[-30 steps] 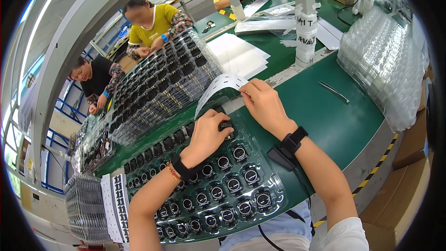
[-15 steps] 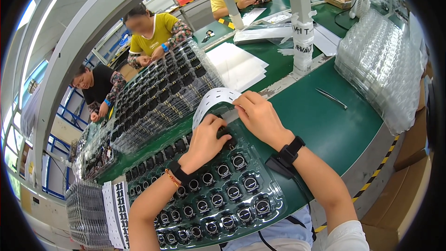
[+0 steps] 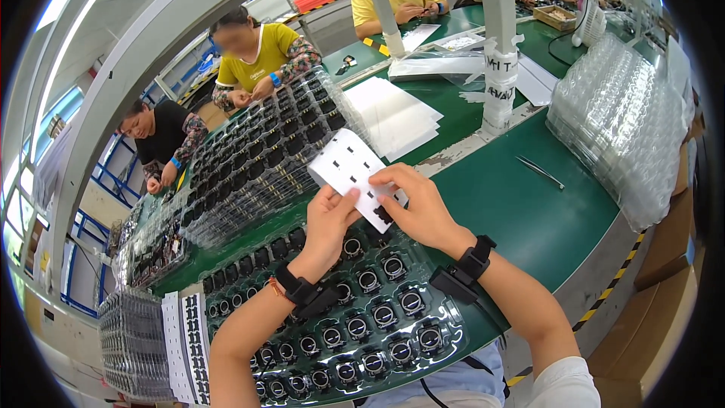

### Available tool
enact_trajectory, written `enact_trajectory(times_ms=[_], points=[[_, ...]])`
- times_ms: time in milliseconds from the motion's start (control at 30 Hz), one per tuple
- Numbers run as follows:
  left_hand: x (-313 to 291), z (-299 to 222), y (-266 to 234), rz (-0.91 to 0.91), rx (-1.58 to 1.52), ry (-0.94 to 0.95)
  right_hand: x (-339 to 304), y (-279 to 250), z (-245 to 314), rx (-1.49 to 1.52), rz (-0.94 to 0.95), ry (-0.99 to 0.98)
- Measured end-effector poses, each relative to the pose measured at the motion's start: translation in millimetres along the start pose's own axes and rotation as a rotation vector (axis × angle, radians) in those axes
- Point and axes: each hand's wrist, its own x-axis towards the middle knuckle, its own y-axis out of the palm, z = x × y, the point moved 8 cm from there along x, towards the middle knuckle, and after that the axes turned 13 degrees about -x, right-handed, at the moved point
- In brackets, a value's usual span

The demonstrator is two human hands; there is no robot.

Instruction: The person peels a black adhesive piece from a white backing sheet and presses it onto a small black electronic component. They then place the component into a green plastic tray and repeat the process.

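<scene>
A curled white backing sheet [image 3: 341, 168] with small black stickers spans my two hands above the tray. My left hand [image 3: 330, 215] pinches its left edge, thumb lying on the face. On the opposite edge, my right hand [image 3: 414, 205] grips the sheet between thumb and bent fingers, near a larger black sticker [image 3: 383, 215] at the lower end. Beneath them lies a clear plastic tray [image 3: 458, 330] with rows of black parts. Nearer ones show round, ringed faces, such as the round black part [image 3: 430, 338]; farther ones look plain black. My hands and the sheet hide some pockets.
Stacked clear trays [image 3: 264, 132] of black parts stand beyond at left. Tweezers [image 3: 541, 171] lie on the green table at right, before bubble-wrapped stacks [image 3: 604, 117]. White sheets [image 3: 396, 117] lie near a taped post [image 3: 500, 91]. More sticker sheets [image 3: 177, 347] rest at lower left.
My left hand has moved from the tray's parts up to the sheet's edge. The sheet has tilted, its stickered face now showing broadly, and my right hand has come lower with it.
</scene>
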Motion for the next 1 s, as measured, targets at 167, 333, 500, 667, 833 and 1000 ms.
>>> enact_trajectory(times_ms=[167,333,500,667,833,1000], points=[[-5.7,-13.7,-0.1,-0.063,-0.072,0.027,-4.2,2.4,-5.7,0.018,-0.008,0.149],[-12.9,-0.1,-0.4,0.051,-0.003,-0.063,-7.2,17.8,-25.2,0.377,0.076,0.384],[-11.8,1.5,0.3,0.089,-0.006,-0.059,-3.5,0.7,-9.1,0.107,-0.047,0.218],[-13.4,-4.0,0.8,0.072,0.05,0.027,-3.8,-13.3,27.6,-0.298,-0.184,-0.166],[-14.1,-5.1,3.8,0.091,0.168,0.069,-3.6,0.3,7.6,-0.141,-0.042,-0.015],[-16.4,-5.3,4.2,0.121,0.276,0.118,-2.2,11.6,-12.8,0.24,0.12,0.135]])
